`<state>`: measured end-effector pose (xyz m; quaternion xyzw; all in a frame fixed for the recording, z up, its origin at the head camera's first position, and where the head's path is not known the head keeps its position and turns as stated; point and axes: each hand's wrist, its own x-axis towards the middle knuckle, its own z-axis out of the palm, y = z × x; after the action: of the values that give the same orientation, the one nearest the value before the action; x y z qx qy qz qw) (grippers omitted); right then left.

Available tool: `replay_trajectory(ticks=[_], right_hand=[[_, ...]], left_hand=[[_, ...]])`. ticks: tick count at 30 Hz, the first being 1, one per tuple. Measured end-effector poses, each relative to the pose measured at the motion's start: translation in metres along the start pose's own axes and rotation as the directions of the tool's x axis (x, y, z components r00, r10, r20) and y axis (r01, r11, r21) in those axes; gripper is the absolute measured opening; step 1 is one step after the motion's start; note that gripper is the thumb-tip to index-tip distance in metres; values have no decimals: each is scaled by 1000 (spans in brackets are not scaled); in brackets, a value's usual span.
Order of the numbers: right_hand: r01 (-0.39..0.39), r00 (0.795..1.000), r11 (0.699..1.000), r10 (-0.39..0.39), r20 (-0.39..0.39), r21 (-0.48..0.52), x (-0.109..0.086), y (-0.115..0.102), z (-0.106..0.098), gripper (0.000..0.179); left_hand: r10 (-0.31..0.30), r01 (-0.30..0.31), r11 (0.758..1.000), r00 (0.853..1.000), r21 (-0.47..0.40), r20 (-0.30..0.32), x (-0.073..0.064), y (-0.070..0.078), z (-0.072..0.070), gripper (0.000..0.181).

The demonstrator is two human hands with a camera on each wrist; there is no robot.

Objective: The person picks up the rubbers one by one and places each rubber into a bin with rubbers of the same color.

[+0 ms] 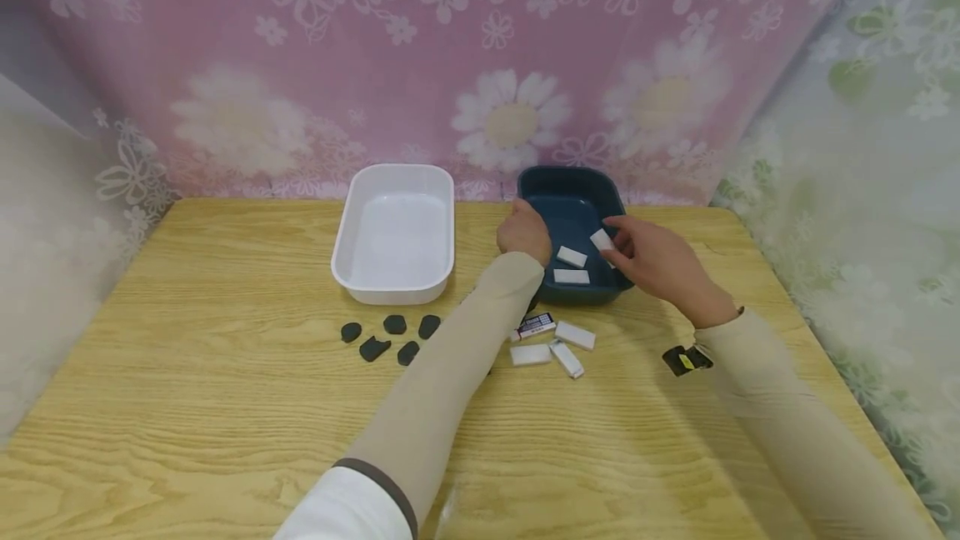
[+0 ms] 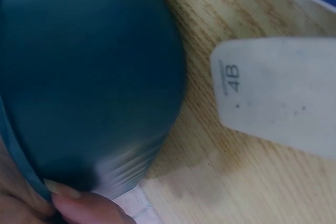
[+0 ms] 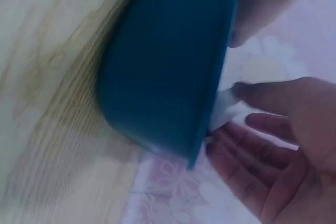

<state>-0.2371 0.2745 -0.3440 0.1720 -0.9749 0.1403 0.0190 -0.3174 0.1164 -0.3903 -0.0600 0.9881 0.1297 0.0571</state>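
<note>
My left hand (image 1: 523, 233) holds the left rim of a dark blue basin (image 1: 581, 297); in the left wrist view its thumb (image 2: 86, 206) lies against the basin's outer wall (image 2: 94, 87). At the basin's right side, my right hand (image 1: 663, 263) pinches a white eraser (image 1: 600, 239) just over the rim. That eraser (image 3: 223, 107) is partly hidden by fingers and rim in the right wrist view. Two more white erasers, one tilted (image 1: 572, 257) and one level (image 1: 572, 277), lie inside the basin.
Before the basin lie several white erasers (image 1: 531, 354) and one in a printed sleeve (image 1: 534, 326). A white basin (image 1: 392, 296) stands to the left, with several dark flat pieces (image 1: 375, 348) in front. My left forearm crosses the table (image 1: 225, 373). A flowered curtain (image 1: 360, 48) hangs behind.
</note>
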Motion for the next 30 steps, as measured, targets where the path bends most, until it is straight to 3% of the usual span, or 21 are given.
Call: replay_trajectory(ticks=[6, 11, 17, 21, 30], right_hand=[[-21, 998, 997, 25, 49, -77, 25, 1, 16, 42], [-110, 989, 984, 122, 81, -140, 37, -3, 24, 30], [-199, 973, 959, 218, 79, -202, 42, -11, 26, 16], [-206, 971, 951, 228, 73, -232, 43, -14, 29, 14], [-208, 957, 954, 244, 155, -216, 44, -11, 35, 14]], left_hand=[[-22, 22, 1000, 1000, -10, -1, -1, -1, -2, 52], [-21, 21, 1000, 1000, 4, 5, 0, -1, -1, 60], [-1, 1, 1000, 1000, 23, 5, 3, -1, 0, 64], [3, -3, 1000, 1000, 29, 8, 1, -1, -1, 65], [-3, 2, 999, 1000, 40, 15, -2, -1, -4, 63]])
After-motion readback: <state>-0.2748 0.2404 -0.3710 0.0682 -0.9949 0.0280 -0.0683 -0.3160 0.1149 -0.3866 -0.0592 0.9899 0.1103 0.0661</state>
